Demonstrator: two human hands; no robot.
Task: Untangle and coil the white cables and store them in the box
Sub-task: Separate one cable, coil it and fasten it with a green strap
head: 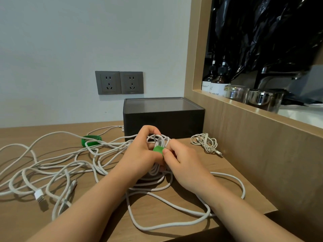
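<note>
White cables (52, 165) lie in a big messy heap on the left side of the wooden table (157, 215). One flat plug (38, 195) sits at the near left end of the heap. Further right, near the back, a green band (91, 140) lies among the loops. Two grey sockets (119, 82) are on the wall above it.

Next comes the dark box (163, 116). It stands at the back of the table, and its lid is on. No cable is in it.

Just in front of the box, the left hand (139, 154) holds a cable bundle (160, 138) with its fingers curled round the loops. A green strap (158, 150) goes round this bundle. The right hand (183, 163) pinches the strap between thumb and finger. More cable runs from the bundle in wide loops under both arms.

To the right of the hands, a small coiled cable (204, 142) lies by itself near the wooden side wall. On the ledge at the far right stand two brown bottles (216, 81) and two glass cups (251, 96).
</note>
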